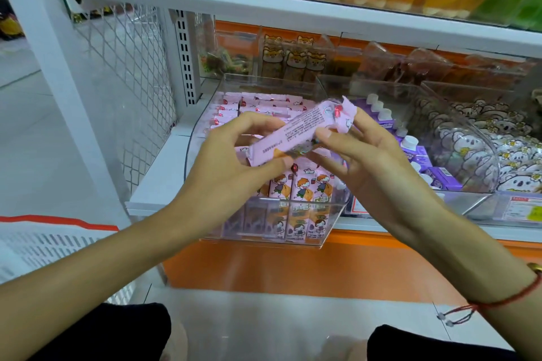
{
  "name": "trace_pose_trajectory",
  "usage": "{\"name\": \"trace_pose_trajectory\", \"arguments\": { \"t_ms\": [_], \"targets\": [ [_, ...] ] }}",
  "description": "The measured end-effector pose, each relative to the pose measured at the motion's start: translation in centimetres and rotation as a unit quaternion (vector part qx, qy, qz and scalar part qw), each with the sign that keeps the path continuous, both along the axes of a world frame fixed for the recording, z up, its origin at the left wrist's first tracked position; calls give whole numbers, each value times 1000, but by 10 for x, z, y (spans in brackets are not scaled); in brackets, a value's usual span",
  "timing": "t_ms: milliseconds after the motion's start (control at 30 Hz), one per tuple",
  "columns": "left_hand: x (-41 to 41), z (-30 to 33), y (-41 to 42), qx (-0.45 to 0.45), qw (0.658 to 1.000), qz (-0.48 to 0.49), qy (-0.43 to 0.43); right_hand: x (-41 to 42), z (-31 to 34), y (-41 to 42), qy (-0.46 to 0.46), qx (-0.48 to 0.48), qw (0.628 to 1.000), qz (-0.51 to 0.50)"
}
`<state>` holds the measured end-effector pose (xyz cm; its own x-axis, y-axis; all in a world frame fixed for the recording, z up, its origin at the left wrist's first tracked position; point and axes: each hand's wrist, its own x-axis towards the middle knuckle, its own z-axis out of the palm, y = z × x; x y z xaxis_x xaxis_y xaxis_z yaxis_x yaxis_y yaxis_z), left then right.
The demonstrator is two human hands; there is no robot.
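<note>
With left hand (pixel 234 161) and right hand (pixel 360 164) pinching the ends of one pink packet (pixel 296 132), holding it tilted just above the clear bin (pixel 269 77) on the shelf (pixel 164 173), judging the bin largely filled with matching packets (pixel 299 193) and this one's placing not yet done.

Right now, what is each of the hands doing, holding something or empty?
Left hand: pinches the lower end of a pink snack packet.
Right hand: grips the upper end of the same packet.

Print on the pink packet (pixel 296 133), purple cartons (pixel 418 155) and price tag (pixel 519 209) is too blurred to read.
</note>
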<state>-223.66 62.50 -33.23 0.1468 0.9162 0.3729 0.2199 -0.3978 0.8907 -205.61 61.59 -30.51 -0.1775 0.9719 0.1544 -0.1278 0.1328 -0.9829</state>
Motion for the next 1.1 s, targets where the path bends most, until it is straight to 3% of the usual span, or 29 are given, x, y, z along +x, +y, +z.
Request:
{"name": "trace_pose_trajectory", "arguments": {
  "t_ms": [300, 400, 500, 700, 933, 1100],
  "targets": [
    [-4, 0, 1, 48, 995, 34, 77, 1, -1, 1, -6, 21, 999, 24],
    [0, 1, -2, 34, 994, 44, 94, 1, -4, 0, -55, 31, 998, 12],
    [4, 1, -4, 11, 998, 24, 58, 0, -5, 1, -91, 27, 995, -26],
    [7, 7, -4, -38, 993, -41, -102, -5, -7, -3, -199, 76, 977, -29],
    [-2, 17, -2, 4, 991, -10, -137, -10, -8, -4, -248, 154, 955, -50],
    [-12, 24, 2, 12, 997, -18, -80, -10, -10, 2, -261, 159, 951, -53]
  ]
}}
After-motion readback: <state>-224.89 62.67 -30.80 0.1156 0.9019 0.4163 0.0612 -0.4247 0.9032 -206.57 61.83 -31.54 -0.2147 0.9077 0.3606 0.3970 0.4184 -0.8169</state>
